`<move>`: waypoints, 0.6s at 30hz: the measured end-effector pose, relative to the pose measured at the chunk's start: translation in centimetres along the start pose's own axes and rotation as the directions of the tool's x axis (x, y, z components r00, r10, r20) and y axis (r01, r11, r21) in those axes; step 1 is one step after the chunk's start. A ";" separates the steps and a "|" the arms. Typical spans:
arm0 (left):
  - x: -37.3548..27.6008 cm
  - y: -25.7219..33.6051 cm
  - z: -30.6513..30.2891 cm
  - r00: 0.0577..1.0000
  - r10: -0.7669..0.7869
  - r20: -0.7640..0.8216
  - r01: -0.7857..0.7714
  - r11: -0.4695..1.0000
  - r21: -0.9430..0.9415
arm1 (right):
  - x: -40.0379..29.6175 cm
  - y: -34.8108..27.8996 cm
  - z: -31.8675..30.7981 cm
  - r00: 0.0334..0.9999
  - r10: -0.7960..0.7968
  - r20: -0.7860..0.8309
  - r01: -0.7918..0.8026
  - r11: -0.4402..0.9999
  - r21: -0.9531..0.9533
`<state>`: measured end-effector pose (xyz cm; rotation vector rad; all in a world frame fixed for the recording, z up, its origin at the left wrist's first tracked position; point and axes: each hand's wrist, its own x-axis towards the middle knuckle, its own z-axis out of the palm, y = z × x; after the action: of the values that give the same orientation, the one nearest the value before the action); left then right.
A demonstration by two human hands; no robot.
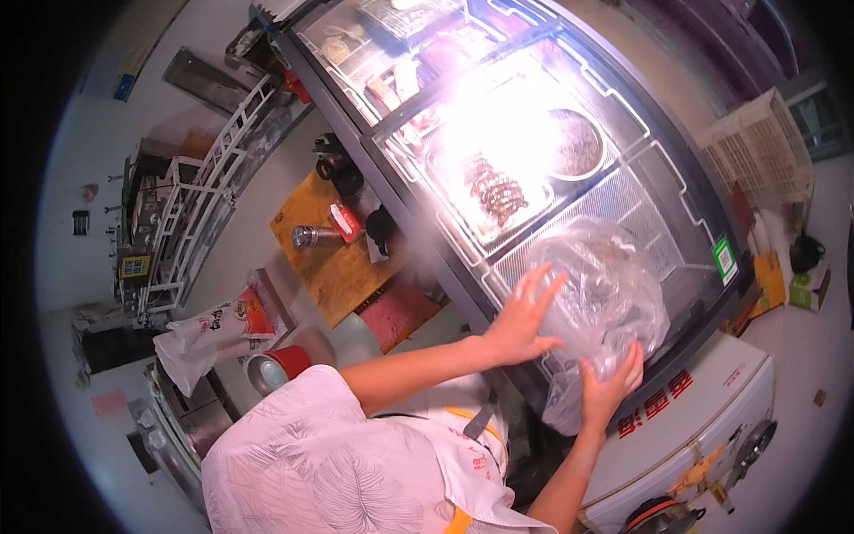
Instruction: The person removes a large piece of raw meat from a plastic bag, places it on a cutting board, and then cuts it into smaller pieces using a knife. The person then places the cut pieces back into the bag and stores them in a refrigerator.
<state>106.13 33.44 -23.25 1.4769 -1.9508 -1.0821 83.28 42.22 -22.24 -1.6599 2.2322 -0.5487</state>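
Observation:
A clear plastic bag (604, 294) lies bunched over the near right end of a glass-topped display case (417, 220). My left hand (527, 320), fingers spread, rests against the bag's left side. At its near edge is my right hand (610, 387), with thumb and fingers around a gathered fold of the plastic. What the bag holds, if anything, cannot be made out. Beyond it, inside the case, a tray of dark skewered or sliced food (497, 193) stands beside a round metal pan (577, 143), partly washed out by glare.
Left of the case stands a wooden table (313, 267) with a glass jar (315, 236) and a red box (345, 222). A red bowl (290, 362) and a printed sack (220, 324) are near my left arm. A white chest freezer (707, 407) stands at the right.

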 end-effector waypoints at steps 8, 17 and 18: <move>-1.5 -1.1 6.6 0.914 -0.108 0.390 0.137 0.989 -0.047 | -1.5 2.7 1.4 0.935 0.351 0.056 -0.355 0.915 0.194; -2.8 0.5 5.6 0.979 0.051 0.196 0.002 0.965 -0.261 | 3.9 -2.2 0.4 0.993 0.105 0.056 -0.118 0.935 0.335; -2.5 0.6 5.6 0.977 0.023 0.214 0.030 0.970 -0.242 | 4.2 -2.1 0.5 0.992 0.109 0.063 -0.120 0.966 0.228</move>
<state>102.42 37.62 -25.82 1.2746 -1.8721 -1.4798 84.13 37.62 -21.78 -1.4044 2.1204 -0.7001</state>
